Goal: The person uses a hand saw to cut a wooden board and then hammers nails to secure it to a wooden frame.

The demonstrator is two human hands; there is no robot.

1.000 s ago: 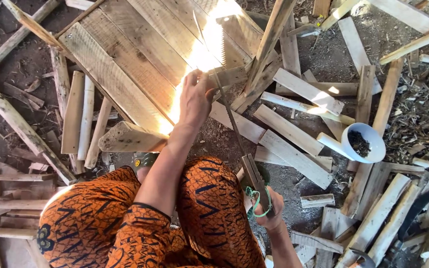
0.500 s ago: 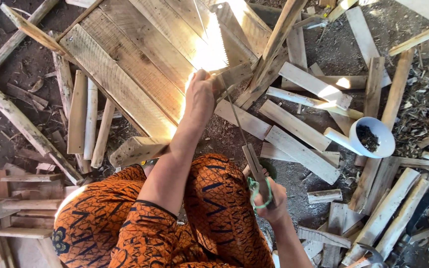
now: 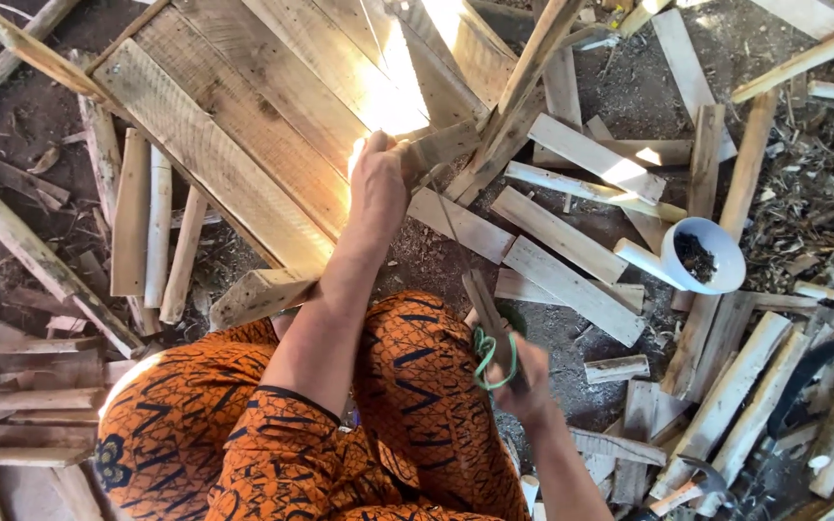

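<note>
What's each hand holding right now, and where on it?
Right hand grips the handsaw by its wooden handle. Left hand clamps the wood strip near its end.

Left arm stretched forward, nearly straight, bare forearm angled up and right from an orange-patterned sleeve. Left hand (image 3: 379, 183) palm down, fingers curled in a firm grasp. Right arm bent close to the body, forearm rising from the lower edge. Right hand (image 3: 523, 378) fisted tight, knuckles outward, beside the right knee.
</note>
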